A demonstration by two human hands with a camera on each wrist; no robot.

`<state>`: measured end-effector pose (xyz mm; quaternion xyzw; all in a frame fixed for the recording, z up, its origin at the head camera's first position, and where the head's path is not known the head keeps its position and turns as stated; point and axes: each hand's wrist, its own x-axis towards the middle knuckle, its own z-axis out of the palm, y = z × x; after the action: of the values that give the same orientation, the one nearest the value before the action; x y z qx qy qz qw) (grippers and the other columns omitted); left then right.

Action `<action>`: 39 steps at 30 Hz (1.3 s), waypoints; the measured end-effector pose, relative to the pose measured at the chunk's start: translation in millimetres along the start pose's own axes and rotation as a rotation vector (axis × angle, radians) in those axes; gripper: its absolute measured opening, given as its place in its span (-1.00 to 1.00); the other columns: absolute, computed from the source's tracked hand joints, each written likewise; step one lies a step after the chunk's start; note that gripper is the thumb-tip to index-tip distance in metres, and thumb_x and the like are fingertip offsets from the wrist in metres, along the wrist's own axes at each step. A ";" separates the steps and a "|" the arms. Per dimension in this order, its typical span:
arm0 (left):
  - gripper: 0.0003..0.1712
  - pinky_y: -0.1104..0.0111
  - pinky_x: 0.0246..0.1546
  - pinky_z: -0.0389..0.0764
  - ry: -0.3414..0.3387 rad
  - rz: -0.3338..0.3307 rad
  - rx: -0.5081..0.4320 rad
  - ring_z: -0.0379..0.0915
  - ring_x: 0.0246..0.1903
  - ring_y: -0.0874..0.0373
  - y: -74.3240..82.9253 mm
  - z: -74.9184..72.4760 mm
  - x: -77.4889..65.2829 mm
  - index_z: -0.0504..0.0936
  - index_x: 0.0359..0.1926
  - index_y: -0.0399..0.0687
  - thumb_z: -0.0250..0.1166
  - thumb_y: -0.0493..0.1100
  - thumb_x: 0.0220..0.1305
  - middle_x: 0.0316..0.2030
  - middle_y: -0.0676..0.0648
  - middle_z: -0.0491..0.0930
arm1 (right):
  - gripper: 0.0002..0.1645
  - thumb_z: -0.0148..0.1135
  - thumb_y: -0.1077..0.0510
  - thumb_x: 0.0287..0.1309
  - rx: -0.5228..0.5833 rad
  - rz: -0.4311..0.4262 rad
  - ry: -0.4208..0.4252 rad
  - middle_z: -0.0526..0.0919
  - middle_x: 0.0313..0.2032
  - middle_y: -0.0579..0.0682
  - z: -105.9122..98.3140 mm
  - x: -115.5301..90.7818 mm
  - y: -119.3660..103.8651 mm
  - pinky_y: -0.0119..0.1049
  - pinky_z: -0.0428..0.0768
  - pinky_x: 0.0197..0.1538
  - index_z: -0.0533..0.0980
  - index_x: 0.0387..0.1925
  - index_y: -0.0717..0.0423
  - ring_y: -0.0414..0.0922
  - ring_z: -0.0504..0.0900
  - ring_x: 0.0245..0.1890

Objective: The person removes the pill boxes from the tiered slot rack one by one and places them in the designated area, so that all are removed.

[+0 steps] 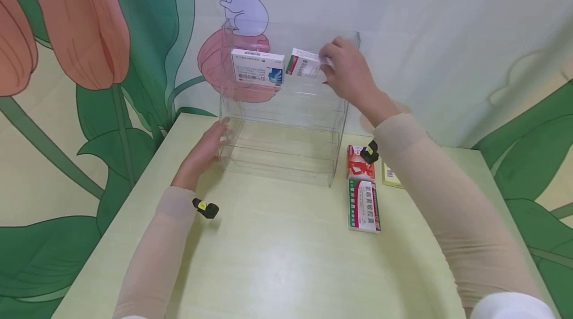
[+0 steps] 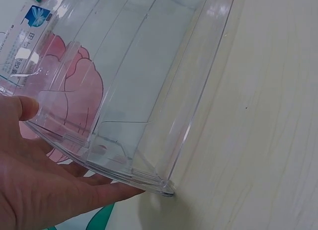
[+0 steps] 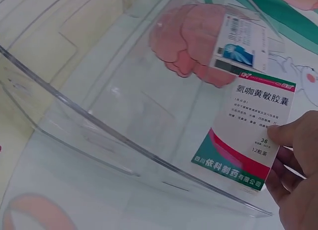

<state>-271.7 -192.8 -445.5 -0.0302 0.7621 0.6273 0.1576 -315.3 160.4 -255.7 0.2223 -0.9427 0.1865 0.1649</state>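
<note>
A wall (image 1: 429, 20) printed with flowers and a cartoon animal stood behind a pale table (image 1: 268, 259). A clear rack (image 1: 277, 167) with stepped shelves stood at the rear of the table. The left hand (image 1: 206, 145) gripped the rack's side panel, with the thumb on one face and the fingers on the other. The right hand (image 1: 346, 70) pinched a capsule box (image 3: 243, 135) between thumb and fingers. This box was tilted at the upper shelf, just right of a white-and-blue box (image 1: 258, 67) standing there; contact with the shelf could not be determined. Right of the rack, a red box (image 1: 360, 162) lay just beyond a green-edged box (image 1: 364, 205). A yellow box (image 1: 392, 175), near both, was partly hidden by the right sleeve (image 1: 452, 204).
</note>
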 end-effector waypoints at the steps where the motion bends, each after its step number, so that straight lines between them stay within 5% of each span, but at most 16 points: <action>1: -0.19 -0.47 0.43 0.01 -0.002 -0.001 -0.003 -0.19 0.63 -0.27 -0.4 0.0 0.1 -0.20 0.73 0.38 -0.22 0.37 0.65 0.69 -0.12 -0.16 | -0.69 0.23 0.27 0.50 0.008 0.006 0.007 0.57 0.06 0.15 -3.8 -1.4 -1.4 -0.03 0.52 0.22 0.61 0.18 0.26 0.08 0.47 0.09; 12: -0.19 -0.46 0.44 0.01 -0.016 -0.011 0.028 -0.26 0.65 -0.24 -3.7 1.1 -2.3 -0.22 0.73 0.41 -0.25 0.40 0.63 0.71 -0.07 -0.25 | -0.69 0.32 0.22 0.44 0.157 0.043 0.167 0.62 0.04 0.13 -57.9 -42.5 11.4 -0.10 0.67 0.21 0.59 0.12 0.28 -0.06 0.61 0.02; 20: -0.22 -0.50 0.42 -0.04 -0.038 -0.017 0.017 -0.23 0.65 -0.24 -5.9 -1.9 3.0 -0.26 0.73 0.36 -0.27 0.30 0.68 0.71 -0.09 -0.28 | -0.58 0.34 0.04 0.46 0.127 0.188 0.040 0.66 0.08 0.12 -85.6 -89.7 48.2 0.00 0.67 0.22 0.56 0.17 0.23 0.00 0.64 0.08; 25: -0.21 -0.50 0.42 -0.03 -0.027 -0.003 0.019 -0.21 0.64 -0.24 -3.4 -3.6 0.7 -0.24 0.73 0.36 -0.26 0.32 0.66 0.70 -0.11 -0.24 | -0.57 0.33 0.04 0.47 0.120 0.257 -0.025 0.65 0.06 0.19 -88.3 -127.2 72.7 0.02 0.69 0.15 0.54 0.15 0.27 0.12 0.65 0.08; 28: -0.20 -0.49 0.42 -0.04 -0.022 -0.002 0.016 -0.20 0.64 -0.24 -1.6 -3.6 -0.1 -0.23 0.74 0.36 -0.24 0.34 0.65 0.70 -0.12 -0.22 | -0.58 0.33 0.05 0.47 0.124 0.283 -0.052 0.66 0.04 0.22 -87.2 -152.9 88.6 -0.31 0.71 0.05 0.54 0.14 0.28 0.15 0.66 0.06; 32: -0.19 -0.49 0.42 -0.03 -0.028 0.000 0.008 -0.20 0.64 -0.23 -0.5 -2.5 -0.4 -0.23 0.74 0.34 -0.24 0.34 0.65 0.70 -0.12 -0.22 | -0.62 0.35 0.07 0.46 0.112 0.298 -0.094 0.70 0.00 0.24 -80.9 -187.5 112.6 -0.71 0.49 -0.20 0.58 0.08 0.29 0.17 0.68 -0.01; 39: -0.20 -0.46 0.45 -0.04 -0.034 0.007 -0.004 -0.20 0.64 -0.22 0.0 -2.1 -0.6 -0.25 0.74 0.31 -0.24 0.29 0.67 0.69 -0.14 -0.18 | -0.55 0.38 -0.04 0.43 0.077 0.377 -0.207 0.74 -0.03 0.25 -55.3 -241.0 151.4 -0.30 0.60 -0.19 0.60 0.07 0.25 0.23 0.71 -0.03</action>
<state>-271.6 -194.9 -445.0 -0.0171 0.7581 0.6298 0.1682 -171.4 395.9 -344.2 0.0664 -0.9716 0.2260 0.0210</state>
